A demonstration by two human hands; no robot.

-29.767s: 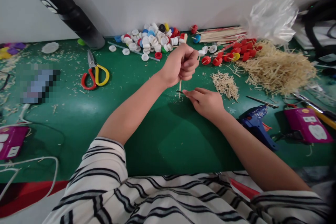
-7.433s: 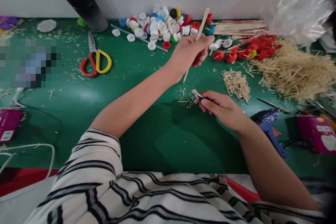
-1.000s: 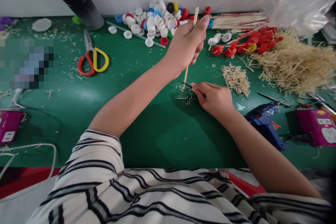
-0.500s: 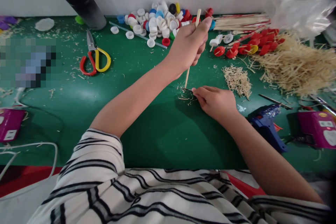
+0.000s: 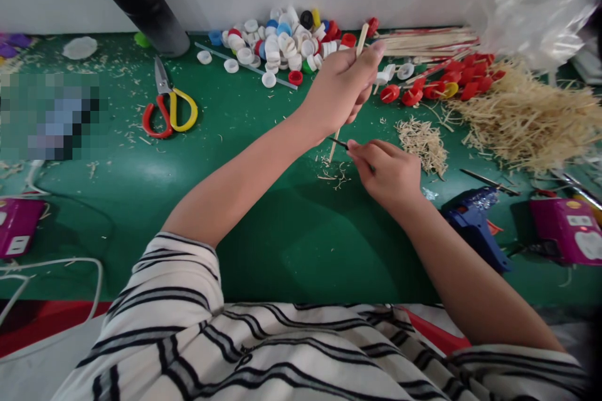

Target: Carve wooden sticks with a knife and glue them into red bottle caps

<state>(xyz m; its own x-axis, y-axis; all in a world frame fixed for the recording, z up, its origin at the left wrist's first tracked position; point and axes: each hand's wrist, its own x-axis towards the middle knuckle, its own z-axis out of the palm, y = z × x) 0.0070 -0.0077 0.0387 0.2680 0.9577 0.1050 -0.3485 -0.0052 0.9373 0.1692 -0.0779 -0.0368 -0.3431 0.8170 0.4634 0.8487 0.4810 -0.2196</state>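
Observation:
My left hand (image 5: pixel 341 91) is closed round a thin wooden stick (image 5: pixel 361 41) held nearly upright over the green table (image 5: pixel 282 225); its lower tip hangs just above a scatter of wood shavings (image 5: pixel 333 173). My right hand (image 5: pixel 386 172) is closed on a small dark blade (image 5: pixel 339 142), whose tip meets the stick's lower end.
A pile of coloured bottle caps (image 5: pixel 286 44) lies at the back, with red-and-yellow scissors (image 5: pixel 167 109) to the left. Red caps on sticks (image 5: pixel 437 84), a heap of wood shavings (image 5: pixel 522 119), a blue glue gun (image 5: pixel 475 225) and a purple box (image 5: pixel 564 232) lie to the right.
My right hand has lifted the blade from near the table up to the stick's lower end. The stick has tilted slightly in my left hand.

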